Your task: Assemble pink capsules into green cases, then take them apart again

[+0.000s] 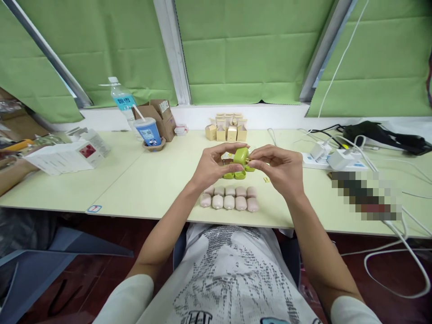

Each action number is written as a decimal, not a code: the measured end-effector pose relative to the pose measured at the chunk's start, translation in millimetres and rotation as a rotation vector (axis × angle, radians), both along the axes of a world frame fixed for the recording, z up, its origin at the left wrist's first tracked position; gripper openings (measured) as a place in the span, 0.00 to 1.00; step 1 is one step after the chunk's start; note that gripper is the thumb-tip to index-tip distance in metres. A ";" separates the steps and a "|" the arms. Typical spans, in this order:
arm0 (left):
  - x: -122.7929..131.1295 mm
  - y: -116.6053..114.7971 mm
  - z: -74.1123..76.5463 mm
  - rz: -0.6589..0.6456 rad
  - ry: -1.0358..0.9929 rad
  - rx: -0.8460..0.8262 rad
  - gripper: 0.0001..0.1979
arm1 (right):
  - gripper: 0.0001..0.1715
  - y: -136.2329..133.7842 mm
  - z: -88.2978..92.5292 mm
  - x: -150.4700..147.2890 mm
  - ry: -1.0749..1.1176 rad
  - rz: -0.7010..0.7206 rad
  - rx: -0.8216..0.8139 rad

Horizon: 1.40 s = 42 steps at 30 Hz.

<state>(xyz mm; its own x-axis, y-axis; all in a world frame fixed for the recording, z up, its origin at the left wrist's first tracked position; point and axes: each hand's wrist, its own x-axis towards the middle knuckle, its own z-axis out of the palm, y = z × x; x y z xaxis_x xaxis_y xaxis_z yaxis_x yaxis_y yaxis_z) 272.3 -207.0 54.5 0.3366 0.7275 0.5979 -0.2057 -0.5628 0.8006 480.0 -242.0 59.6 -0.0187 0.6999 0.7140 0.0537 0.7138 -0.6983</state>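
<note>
Between the fingers and thumb of my left hand (pixel 216 164) is a small, rounded, glossy green case (pixel 240 156), held above the table. My right hand (pixel 280 168) is closed in a pinch on a tiny yellowish piece (pixel 249 160) against the case's right side; most of that piece is hidden by the fingertips. Under the hands lie several more green cases (pixel 240 174), partly covered by my fingers. A small yellow piece (pixel 266 179) rests on the table below my right hand. Nearer me, several pale pink rounded cases (pixel 229 202) stand in two rows.
Small cream boxes (pixel 231 132) stand at the back. Leftward are a blue cup (pixel 149 132), a bottle (pixel 123 101), a cardboard box (pixel 162 119) and white boxes (pixel 69 155) beside another person's arm (pixel 16 175). Rightward lie a power strip (pixel 310 162), cables and a black pouch (pixel 384 137).
</note>
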 end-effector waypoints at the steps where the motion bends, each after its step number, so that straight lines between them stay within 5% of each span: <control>1: -0.6 -0.3 0.9 0.002 -0.002 0.011 0.28 | 0.15 0.5 0.5 -0.3 0.025 0.018 -0.020; 18: 1.6 1.8 -3.4 -0.002 0.044 0.040 0.27 | 0.27 9.5 -6.3 -4.6 0.089 0.082 -0.227; 24: 1.6 0.2 -2.7 -0.034 0.084 0.045 0.27 | 0.42 24.1 -11.9 -4.9 0.180 0.442 -0.595; 29: 0.7 7.0 -6.9 0.026 0.064 0.010 0.31 | 0.30 19.4 -15.6 -18.0 0.244 0.613 -0.652; 38: 11.1 17.8 -18.2 0.158 0.094 0.086 0.31 | 0.21 31.4 -24.0 -22.9 0.310 0.461 -0.676; 42: 7.0 19.4 -16.0 0.297 0.038 0.108 0.29 | 0.22 36.0 -17.8 27.7 -0.133 0.152 -0.527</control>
<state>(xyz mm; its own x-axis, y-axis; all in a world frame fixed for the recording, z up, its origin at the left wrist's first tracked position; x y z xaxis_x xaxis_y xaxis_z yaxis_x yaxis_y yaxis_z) 279.3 -187.6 38.5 0.1426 0.7303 0.6681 0.0091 -0.6759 0.7369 507.7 -206.0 41.8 -0.2135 0.9435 0.2534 0.0892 0.2771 -0.9567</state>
